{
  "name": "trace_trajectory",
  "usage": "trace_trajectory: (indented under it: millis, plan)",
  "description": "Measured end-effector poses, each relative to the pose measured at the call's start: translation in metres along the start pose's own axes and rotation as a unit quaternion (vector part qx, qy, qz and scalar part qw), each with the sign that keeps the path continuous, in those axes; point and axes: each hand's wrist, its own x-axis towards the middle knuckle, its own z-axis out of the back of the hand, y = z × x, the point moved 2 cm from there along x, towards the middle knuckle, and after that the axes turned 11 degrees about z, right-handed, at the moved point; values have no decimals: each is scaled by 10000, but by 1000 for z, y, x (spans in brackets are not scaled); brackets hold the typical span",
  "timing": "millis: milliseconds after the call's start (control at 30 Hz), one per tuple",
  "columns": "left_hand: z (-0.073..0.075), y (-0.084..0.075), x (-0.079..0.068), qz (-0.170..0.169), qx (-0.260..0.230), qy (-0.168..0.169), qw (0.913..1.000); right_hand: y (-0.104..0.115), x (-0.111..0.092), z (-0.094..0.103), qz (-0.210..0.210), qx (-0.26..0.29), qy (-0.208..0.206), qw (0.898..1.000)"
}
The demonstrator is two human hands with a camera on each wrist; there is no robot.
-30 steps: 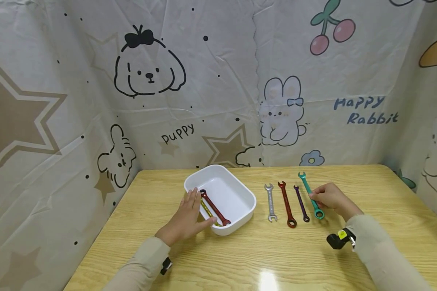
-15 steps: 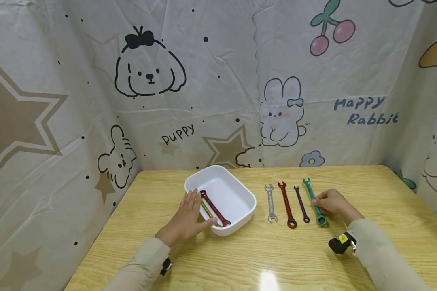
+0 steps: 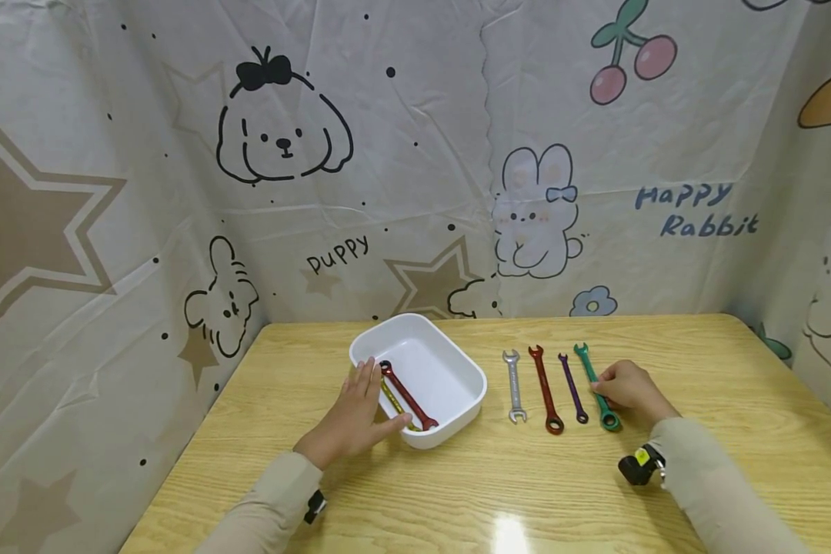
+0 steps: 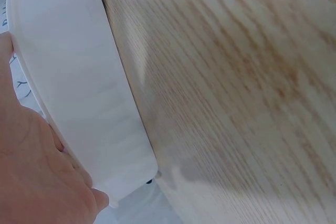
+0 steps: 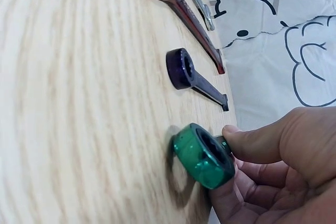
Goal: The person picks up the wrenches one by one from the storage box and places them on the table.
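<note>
Cartoon-printed cloth [image 3: 415, 115] hangs behind a wood-grain surface [image 3: 512, 485] bearing a white bin [image 3: 422, 440]. The left hand [image 3: 349, 415] lies with fingers extended over the bin's left rim; the right hand [image 3: 633, 387] pinches a green wrench [image 3: 588, 365] ending a row on the surface, whether fully flat is unclear. Work looks partway: a red wrench [image 3: 545, 388], silver wrench [image 3: 515, 387] and slim purple wrench [image 3: 573, 389] also lie outside, while a second red wrench [image 3: 408, 396] and yellow wrench [image 3: 393, 398] are inside.
</note>
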Motion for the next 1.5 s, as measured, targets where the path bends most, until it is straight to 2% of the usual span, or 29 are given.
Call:
trace_trajectory:
  millis: [233, 633, 1067, 1500]
  plan:
    - [0, 2, 2, -64, -13, -85, 9999, 3, 1, 2, 36, -641, -91, 9979]
    - [0, 3, 1, -15, 33, 2, 10000, 3, 2, 3, -147, -913, -78, 9957]
    - [0, 1, 2, -30, -35, -15, 10000, 1, 2, 5, -230, -579, -19, 9981]
    - [-3, 3, 4, -10, -28, -27, 10000, 0, 0, 3, -252, -594, 54, 9979]
